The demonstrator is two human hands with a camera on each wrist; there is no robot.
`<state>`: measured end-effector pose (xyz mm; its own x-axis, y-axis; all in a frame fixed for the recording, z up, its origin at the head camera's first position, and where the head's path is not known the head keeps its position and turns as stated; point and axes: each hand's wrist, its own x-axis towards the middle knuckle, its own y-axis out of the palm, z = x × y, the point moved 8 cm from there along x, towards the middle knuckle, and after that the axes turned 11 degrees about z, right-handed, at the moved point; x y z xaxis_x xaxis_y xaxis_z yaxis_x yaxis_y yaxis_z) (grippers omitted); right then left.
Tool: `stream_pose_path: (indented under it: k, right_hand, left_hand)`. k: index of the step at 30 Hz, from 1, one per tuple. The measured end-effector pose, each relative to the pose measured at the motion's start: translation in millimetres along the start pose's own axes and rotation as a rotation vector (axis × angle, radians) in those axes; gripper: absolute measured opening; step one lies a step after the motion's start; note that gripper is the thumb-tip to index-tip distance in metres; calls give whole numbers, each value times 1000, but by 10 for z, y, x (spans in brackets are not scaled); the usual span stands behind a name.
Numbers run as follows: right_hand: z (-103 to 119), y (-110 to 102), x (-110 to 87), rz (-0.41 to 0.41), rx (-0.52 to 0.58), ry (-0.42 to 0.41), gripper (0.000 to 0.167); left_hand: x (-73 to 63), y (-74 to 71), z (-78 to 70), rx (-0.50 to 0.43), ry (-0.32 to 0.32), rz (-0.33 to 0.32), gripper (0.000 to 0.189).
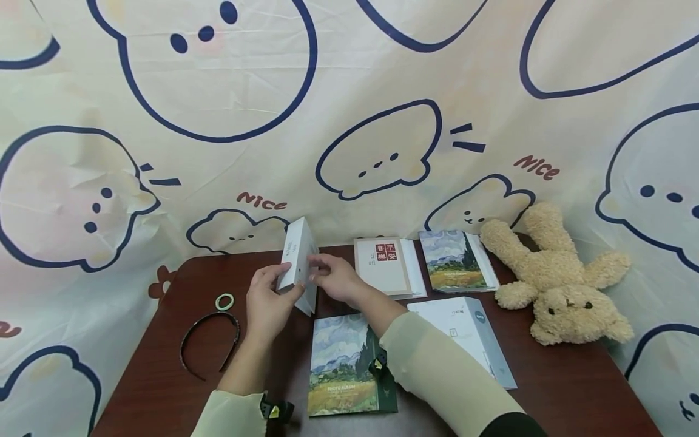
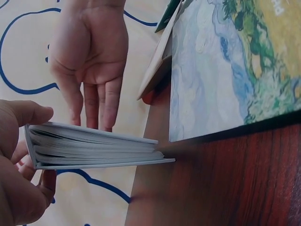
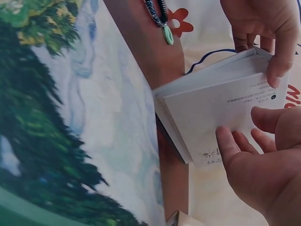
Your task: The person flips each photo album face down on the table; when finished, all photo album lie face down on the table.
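A white hardcover book (image 1: 297,255) stands upright near the back left of the table. My left hand (image 1: 269,303) grips it by the spine. In the left wrist view, the left thumb (image 2: 37,112) lies over one cover, fingers on the other side, and the page edges show. My right hand (image 1: 338,280) reaches to the book's right side. Its fingers are extended and slightly bent at the cover; the right wrist view shows the thumb apart from the index finger, pinching nothing. Below both hands lies a photo album (image 1: 341,364) with a painted landscape cover.
At the left lie a black headband (image 1: 238,331) and a green ring (image 1: 218,302). A white album with red characters (image 1: 382,276) and another landscape album (image 1: 450,261) lie at the back. A white-grey box-like book (image 1: 464,334) lies right of centre, beside a teddy bear (image 1: 554,273).
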<state>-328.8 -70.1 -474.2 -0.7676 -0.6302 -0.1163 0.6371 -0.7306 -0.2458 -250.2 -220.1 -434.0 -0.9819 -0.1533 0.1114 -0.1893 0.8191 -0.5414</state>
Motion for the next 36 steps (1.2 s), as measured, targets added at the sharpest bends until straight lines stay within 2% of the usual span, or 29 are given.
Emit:
stream_pose_path:
  k: [6,13,18,22,30,36]
  right_hand:
    - [76,-80,25,-24,12,-10,46]
    - [151,-174,91,-48,148,-10,45]
    - [191,-224,118,-62,202,-6,52]
    - [226,-251,127,-58,223,-25,56]
    - [202,-326,86,-69,171,-14,47]
    - [138,-386,64,-70,166,2,44]
  left_hand:
    - [9,53,-34,-16,5,12,53]
    - [27,124,-28,-35,14,27,53]
    - [31,160,-31,-40,16,29,54]
    - [25,191,-39,-31,8,48,65]
    - [26,279,-66,13,-15,113,94]
    - [48,397,-26,26,-44,182,101]
